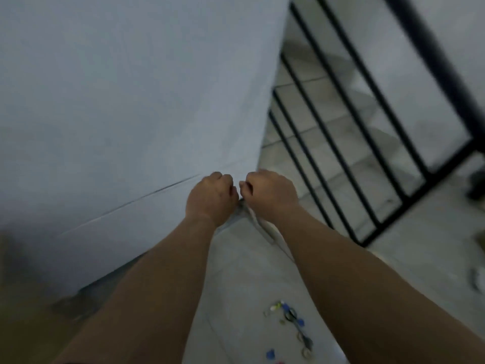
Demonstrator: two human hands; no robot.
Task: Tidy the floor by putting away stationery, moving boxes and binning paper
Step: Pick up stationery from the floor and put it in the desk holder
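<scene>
We are on the box-moving step, we think; our left hand (211,197) and right hand (270,191) are both curled tight, side by side, on the near corner of a big pale box (126,101); each grip looks closed on its edge, though blur hides the fingers; small bright stationery (288,315) lies on the floor (244,271), well below the grip; black railings (341,122) stand to its right; next we likely need a steady pull.
</scene>
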